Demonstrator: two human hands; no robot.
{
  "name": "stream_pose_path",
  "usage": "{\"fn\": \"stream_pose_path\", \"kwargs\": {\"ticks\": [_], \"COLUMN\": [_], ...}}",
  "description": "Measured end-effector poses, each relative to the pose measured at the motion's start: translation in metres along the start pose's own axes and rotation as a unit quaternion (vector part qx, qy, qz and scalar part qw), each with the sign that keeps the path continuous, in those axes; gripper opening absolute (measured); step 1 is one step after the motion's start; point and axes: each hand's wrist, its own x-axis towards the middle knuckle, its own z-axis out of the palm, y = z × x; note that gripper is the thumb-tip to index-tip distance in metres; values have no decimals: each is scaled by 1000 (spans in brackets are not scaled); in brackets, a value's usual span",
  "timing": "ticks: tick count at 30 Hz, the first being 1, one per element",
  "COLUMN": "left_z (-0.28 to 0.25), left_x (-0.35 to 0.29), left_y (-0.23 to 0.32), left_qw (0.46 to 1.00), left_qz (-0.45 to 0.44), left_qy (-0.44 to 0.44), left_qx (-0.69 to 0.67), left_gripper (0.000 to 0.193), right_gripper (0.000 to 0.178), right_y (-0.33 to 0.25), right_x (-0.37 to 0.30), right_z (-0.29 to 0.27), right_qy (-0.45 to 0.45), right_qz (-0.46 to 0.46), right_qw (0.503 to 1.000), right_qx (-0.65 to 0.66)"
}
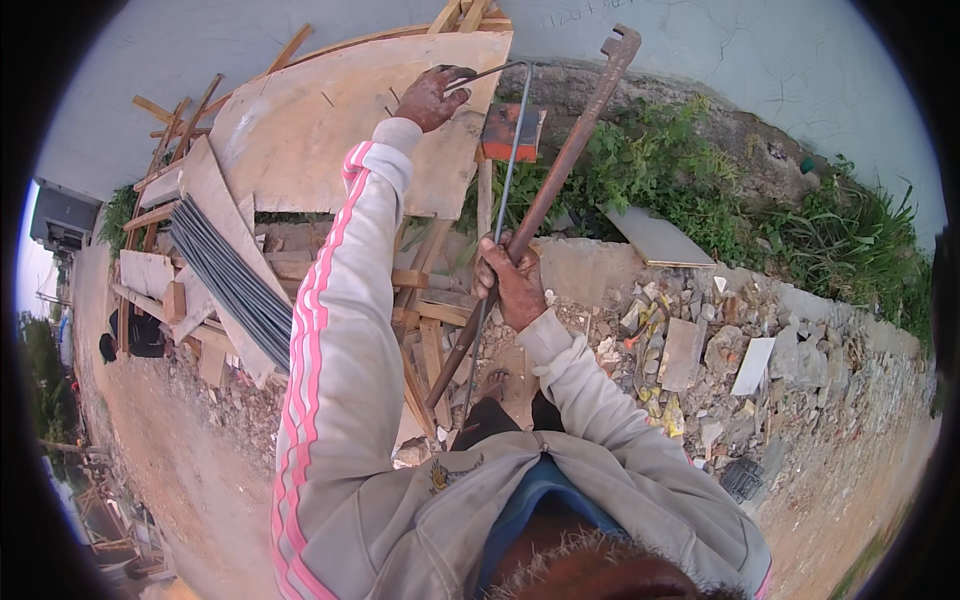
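Observation:
A thin grey steel rod point(513, 165) runs down past my right hand, with its upper end bent sharply to the left. My left hand point(432, 98) is closed on that bent end, above a wide plywood board point(350, 130). My right hand point(515, 285) grips a thick rusty bending bar point(568, 160), and the same rod passes under its fingers. The bar slants up to the right and ends in a notched jaw. Behind the rod, at the board's right edge, sits an orange-red block point(510, 132) with a dark top.
A bundle of grey steel rods point(230, 280) lies on planks to the left. Several nails stick up from the board. Rubble point(700, 350) and a loose flat panel point(660, 237) lie to the right, below green plants point(660, 150) along a pale wall point(780, 60).

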Motion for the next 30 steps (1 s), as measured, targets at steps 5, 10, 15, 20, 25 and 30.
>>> {"fn": "stream_pose_path", "kwargs": {"ticks": [5,10,15,20,25,30], "left_z": [-1,-33,-89,-67,-46,-33], "left_x": [20,40,-9,-97,-156,-183], "left_y": [5,11,58,58,69,93], "left_qw": [996,992,989,985,966,941], "left_qz": [-81,-55,-96,-166,-253,-337], "left_qy": [-22,89,-3,-24,-57,-17], "left_qx": [25,67,113,47,20,13], "left_gripper": [37,38,42,40,40,34], "right_gripper": [21,26,27,28,30,34], "right_y": [-45,-107,-168,-210,-222,-236], "right_x": [10,28,46,53,96,144], "right_z": [-16,-53,-126,-149,-154,-153], "right_qy": [-42,-56,39,29,-48,-103], "right_qz": [9,-9,-33,32,63,66], "right_qw": [998,984,952,909,850,778], "right_qx": [-40,-167,-302,-414,-520,-616]}}
